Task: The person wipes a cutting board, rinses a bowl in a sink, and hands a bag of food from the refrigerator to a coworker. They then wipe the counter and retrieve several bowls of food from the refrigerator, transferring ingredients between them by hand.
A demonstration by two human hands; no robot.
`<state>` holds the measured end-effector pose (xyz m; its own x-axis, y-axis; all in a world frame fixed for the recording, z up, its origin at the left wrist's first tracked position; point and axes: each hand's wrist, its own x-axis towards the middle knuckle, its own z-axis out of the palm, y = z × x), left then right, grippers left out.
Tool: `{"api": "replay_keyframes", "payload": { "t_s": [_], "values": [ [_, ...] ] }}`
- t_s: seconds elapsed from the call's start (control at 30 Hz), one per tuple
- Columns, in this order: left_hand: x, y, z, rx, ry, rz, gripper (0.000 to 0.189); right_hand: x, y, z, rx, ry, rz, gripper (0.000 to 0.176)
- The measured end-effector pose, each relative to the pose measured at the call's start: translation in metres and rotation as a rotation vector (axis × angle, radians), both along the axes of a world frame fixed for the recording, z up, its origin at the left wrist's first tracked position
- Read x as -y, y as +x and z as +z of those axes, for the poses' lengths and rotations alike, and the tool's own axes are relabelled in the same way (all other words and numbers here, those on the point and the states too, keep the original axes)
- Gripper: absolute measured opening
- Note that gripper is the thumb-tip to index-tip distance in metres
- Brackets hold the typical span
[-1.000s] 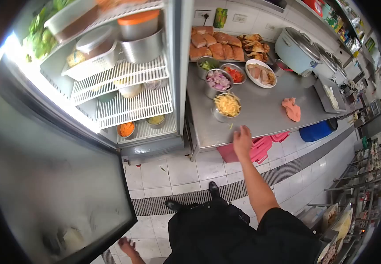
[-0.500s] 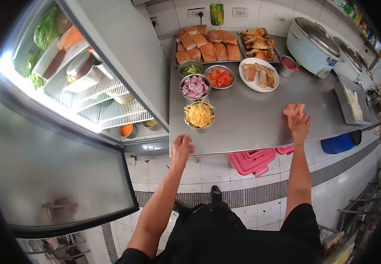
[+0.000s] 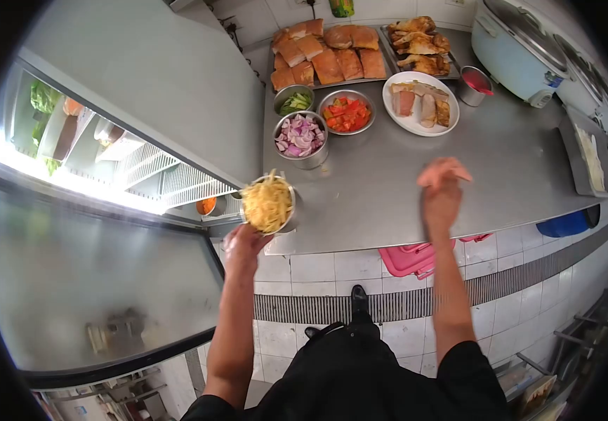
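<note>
At the table's left edge, my left hand (image 3: 243, 247) grips a metal container (image 3: 291, 222) heaped with pale yellow shreds (image 3: 267, 202). The container is tilted slightly and partly over the edge. My right hand (image 3: 441, 207) is closed on a pink cloth (image 3: 446, 169) on the steel table (image 3: 374, 186). Just beyond my left hand is a metal container of chopped purple onion (image 3: 300, 135). Behind that stand a bowl of sliced green vegetable (image 3: 295, 102) and a bowl of diced tomato (image 3: 348, 114).
Trays of browned meat slabs (image 3: 328, 64) and roast chicken pieces (image 3: 423, 45) sit at the back. A white plate of sliced meat (image 3: 422, 109), a metal cup (image 3: 474, 85) and a rice cooker (image 3: 514, 49) are right of them. The fridge door (image 3: 100, 266) stands open at left.
My left hand has taken hold of the container of yellow shreds and moved it left to the table edge. My right hand has slid the pink cloth leftward. The view has shifted.
</note>
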<state>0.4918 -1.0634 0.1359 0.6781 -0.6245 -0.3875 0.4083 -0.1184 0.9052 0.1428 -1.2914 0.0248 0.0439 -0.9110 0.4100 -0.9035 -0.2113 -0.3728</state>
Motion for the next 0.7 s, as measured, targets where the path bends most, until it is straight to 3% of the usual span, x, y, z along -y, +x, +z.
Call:
{"api": "replay_keyframes", "payload": {
  "t_s": [0.07,0.17,0.27,0.37,0.43,0.5,0.53,0.6,0.67,0.7],
  "values": [
    [-0.03,0.016,0.025,0.046,-0.009,0.004,0.026,-0.028,0.071,-0.006,0.004,-0.06,0.167,0.049],
    [-0.058,0.024,0.057,0.121,0.017,0.073,0.023,-0.053,0.168,-0.016,-0.047,-0.16,0.203,0.049],
    [-0.081,0.033,0.069,0.166,0.045,0.131,0.02,-0.092,0.237,0.003,0.109,-0.125,0.351,0.044],
    [-0.082,0.026,0.077,0.166,0.055,0.171,0.019,-0.148,0.319,-0.046,0.315,-0.023,0.63,0.032],
    [-0.07,0.021,0.077,0.155,0.052,0.202,0.02,-0.188,0.331,0.015,0.299,0.337,0.81,0.025],
    [-0.06,0.024,0.069,0.151,0.029,0.168,0.02,-0.221,0.346,0.021,0.44,0.59,0.868,0.026],
    [-0.054,0.026,0.067,0.151,0.025,0.163,0.02,-0.225,0.341,0.021,0.44,0.584,0.863,0.026],
    [-0.037,0.026,0.059,0.072,0.017,0.078,0.02,-0.226,0.318,0.031,0.657,0.996,0.918,0.025],
    [-0.015,0.021,0.04,0.055,-0.012,0.057,0.021,-0.233,0.28,-0.001,1.024,0.916,0.887,0.03],
    [-0.003,0.016,0.031,0.042,-0.033,0.047,0.021,-0.219,0.245,-0.009,1.024,0.654,1.118,0.031]
  ]
}}
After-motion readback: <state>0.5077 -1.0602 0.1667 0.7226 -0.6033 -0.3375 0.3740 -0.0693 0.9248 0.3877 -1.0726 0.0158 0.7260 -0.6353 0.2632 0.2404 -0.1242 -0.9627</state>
